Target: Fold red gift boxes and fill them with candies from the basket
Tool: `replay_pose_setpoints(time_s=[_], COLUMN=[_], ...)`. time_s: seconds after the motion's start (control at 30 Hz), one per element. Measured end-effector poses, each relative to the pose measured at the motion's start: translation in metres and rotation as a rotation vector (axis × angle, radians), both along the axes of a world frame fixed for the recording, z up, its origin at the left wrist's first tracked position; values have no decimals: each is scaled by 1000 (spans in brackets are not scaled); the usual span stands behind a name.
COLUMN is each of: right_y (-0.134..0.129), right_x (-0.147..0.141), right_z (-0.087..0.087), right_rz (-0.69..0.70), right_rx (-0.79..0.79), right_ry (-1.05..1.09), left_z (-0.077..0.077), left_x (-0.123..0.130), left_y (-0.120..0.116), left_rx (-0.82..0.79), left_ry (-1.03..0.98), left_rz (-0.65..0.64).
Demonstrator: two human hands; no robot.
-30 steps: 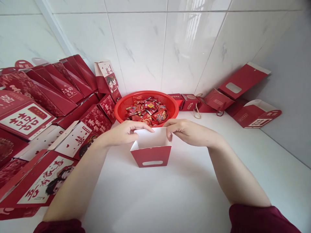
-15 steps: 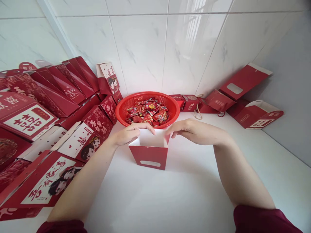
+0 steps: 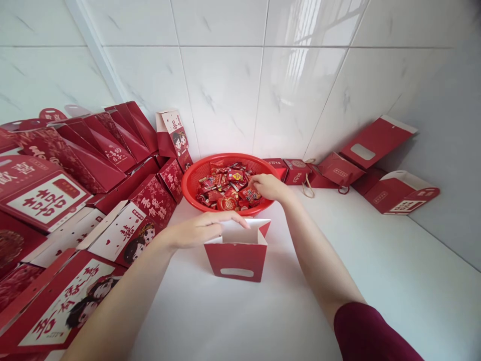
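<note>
A red paper gift box [image 3: 236, 263] with a white inside stands upright on the white table, its top open. My left hand [image 3: 199, 229] grips its left rim, the index finger stretched over the opening; the fingers behind the wall are hidden. Just behind the box sits a red plastic basket [image 3: 190, 195] full of red wrapped candies [image 3: 227, 203]. At the basket's right side, my right hand [image 3: 267, 185] reaches over the rim, fingertips stretched to the candies. No candy shows lifted in it.
Many red and white gift boxes [image 3: 150, 203] are stacked along the left. Small red boxes [image 3: 296, 171] with cord handles line the tiled wall [image 3: 221, 100] at right. An open box [image 3: 394, 193] lies near the grey side panel [image 3: 451, 150].
My right hand has gone from the box's right rim forward to the candies in the basket. My left hand stays at the box. The view has tilted up slightly.
</note>
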State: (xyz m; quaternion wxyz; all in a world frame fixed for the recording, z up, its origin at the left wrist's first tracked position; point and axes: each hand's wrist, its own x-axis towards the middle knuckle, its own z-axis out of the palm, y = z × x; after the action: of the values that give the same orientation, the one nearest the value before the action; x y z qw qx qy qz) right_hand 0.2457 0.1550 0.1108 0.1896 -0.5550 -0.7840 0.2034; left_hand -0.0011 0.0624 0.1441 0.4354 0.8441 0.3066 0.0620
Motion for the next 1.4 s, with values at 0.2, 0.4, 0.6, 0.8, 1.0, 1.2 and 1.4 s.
replay_pose_setpoints(time_s=[0.2, 0.4, 0.6, 0.8, 1.0, 1.2, 1.4], right_y=[15, 14, 12, 14, 16, 22, 27], right_x=[-16, -25, -26, -26, -25, -18, -12], right_z=[-12, -18, -19, -18, -21, -22, -23], right_rz=[189, 330, 423, 478, 358, 213, 149], right_rx=[8, 10, -208, -133, -75, -71, -290], right_ry=[-12, 17, -200, -131, -19, 209, 660], left_z=[4, -1, -1, -2, 2, 2, 0], left_x=[-6, -10, -9, -9, -7, -8, -7], left_y=[-2, 2, 2, 3, 1, 1, 1], left_rx=[45, 45, 61, 19, -16, -56, -88], left_ry=[54, 64, 69, 67, 59, 89, 71], left_rz=[-7, -12, -9, 4, 3, 41, 39])
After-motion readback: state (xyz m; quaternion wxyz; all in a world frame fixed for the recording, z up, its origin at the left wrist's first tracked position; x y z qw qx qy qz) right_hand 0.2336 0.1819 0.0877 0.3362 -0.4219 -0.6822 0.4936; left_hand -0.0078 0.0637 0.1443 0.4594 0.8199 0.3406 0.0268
